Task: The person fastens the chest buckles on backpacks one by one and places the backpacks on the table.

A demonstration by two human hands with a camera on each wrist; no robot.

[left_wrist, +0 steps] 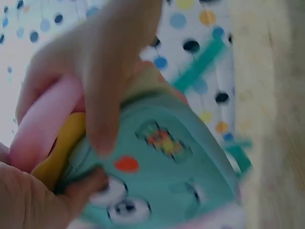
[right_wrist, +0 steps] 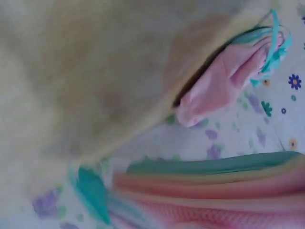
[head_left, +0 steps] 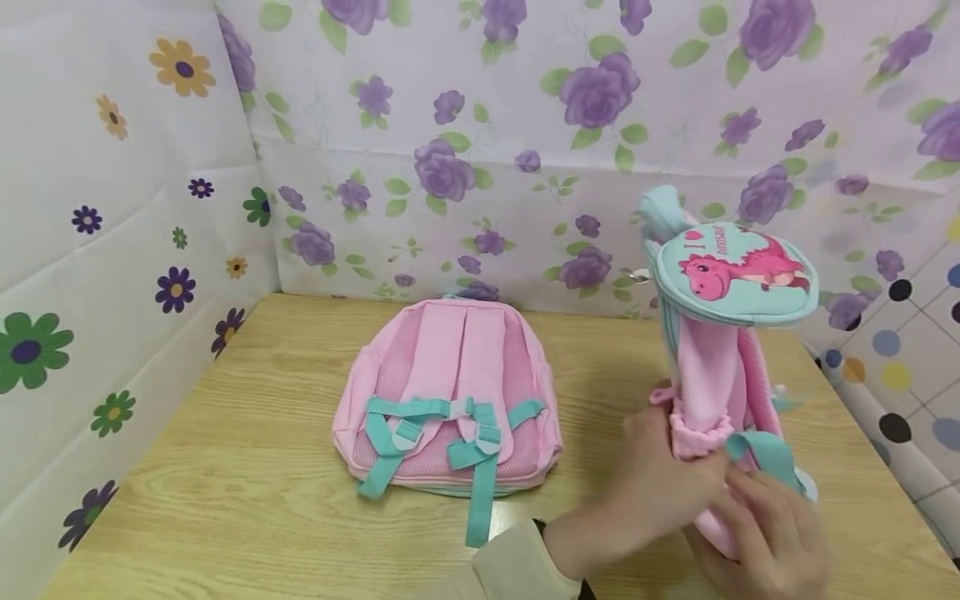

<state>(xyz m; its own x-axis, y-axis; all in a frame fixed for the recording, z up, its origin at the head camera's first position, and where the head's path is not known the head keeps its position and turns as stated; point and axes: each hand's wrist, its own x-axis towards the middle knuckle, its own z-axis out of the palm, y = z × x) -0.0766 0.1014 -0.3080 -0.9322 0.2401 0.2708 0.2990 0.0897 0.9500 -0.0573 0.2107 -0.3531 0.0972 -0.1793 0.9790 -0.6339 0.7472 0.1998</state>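
A pink and mint backpack [head_left: 708, 367] with a dinosaur patch on its top stands on edge at the right of the head view. My left hand [head_left: 645, 483] grips its side by the gathered pocket [head_left: 697, 429]. Lower down, my right hand [head_left: 780, 533], slightly blurred, has its fingers curled on the bag's bottom part. Both hands appear in the left wrist view, at the bag's mint front [left_wrist: 162, 157] with cartoon eyes. In the right wrist view the bag's layered edge [right_wrist: 214, 181] shows low in the frame; no fingers can be made out.
A second pink backpack [head_left: 450, 392] lies straps up in the middle of the wooden table [head_left: 225, 467], its mint straps trailing toward the front. Flowered sheets [head_left: 465, 217] hang behind and at the left; a dotted sheet [head_left: 900, 375] borders the right side.
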